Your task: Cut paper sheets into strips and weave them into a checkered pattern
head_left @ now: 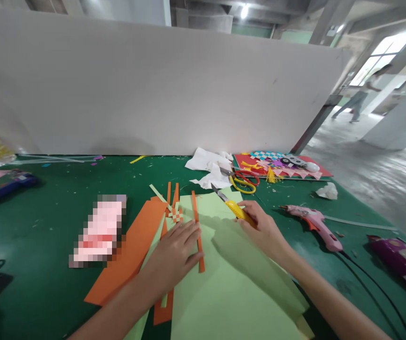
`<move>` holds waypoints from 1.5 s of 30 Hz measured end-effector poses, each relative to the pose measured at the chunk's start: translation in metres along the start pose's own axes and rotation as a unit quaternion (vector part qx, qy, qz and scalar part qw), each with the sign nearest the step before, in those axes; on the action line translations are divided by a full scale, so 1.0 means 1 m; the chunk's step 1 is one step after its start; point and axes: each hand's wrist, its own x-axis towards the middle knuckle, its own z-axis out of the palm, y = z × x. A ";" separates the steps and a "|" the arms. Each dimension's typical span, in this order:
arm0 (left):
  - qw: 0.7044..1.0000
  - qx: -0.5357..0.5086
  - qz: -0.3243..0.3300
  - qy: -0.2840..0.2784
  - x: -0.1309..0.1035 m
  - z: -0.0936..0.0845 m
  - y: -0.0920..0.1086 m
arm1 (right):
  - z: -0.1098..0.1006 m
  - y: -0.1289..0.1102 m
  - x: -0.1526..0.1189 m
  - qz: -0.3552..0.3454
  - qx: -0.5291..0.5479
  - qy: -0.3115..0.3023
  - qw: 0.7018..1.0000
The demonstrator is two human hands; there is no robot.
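Note:
My right hand (261, 226) grips a yellow utility knife (240, 212), its blade out and pointing up and to the left above the light green paper (231, 283). With fingers stretched flat, my left hand (178, 252) lies at the left part of that paper, touching a narrow orange paper strip (195, 208). Just beyond its fingertips is a small woven orange-and-green checkered piece (176, 216), with loose strips sticking out around it. A larger orange sheet (132, 255) lies to the left, partly hidden under my left forearm.
Scissors (243, 182) and crumpled white tissue (210, 170) lie behind the paper. A pink glue gun (316, 224) with a cord rests at right, near a purple device (401, 259). A red board (316, 171) with paper crafts sits back right. Another glue gun (10, 186) lies far left.

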 end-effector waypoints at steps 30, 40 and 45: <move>0.998 -0.056 0.035 -0.022 0.006 -0.014 0.003 | -0.016 0.007 -0.070 -0.264 -0.181 -0.114 0.941; 0.994 -0.087 0.035 -0.054 0.006 -0.023 0.000 | -0.014 0.009 -0.070 -0.259 -0.164 -0.120 0.944; 0.993 -0.096 0.038 -0.050 0.006 -0.026 -0.001 | -0.013 0.011 -0.071 -0.272 -0.170 -0.109 0.941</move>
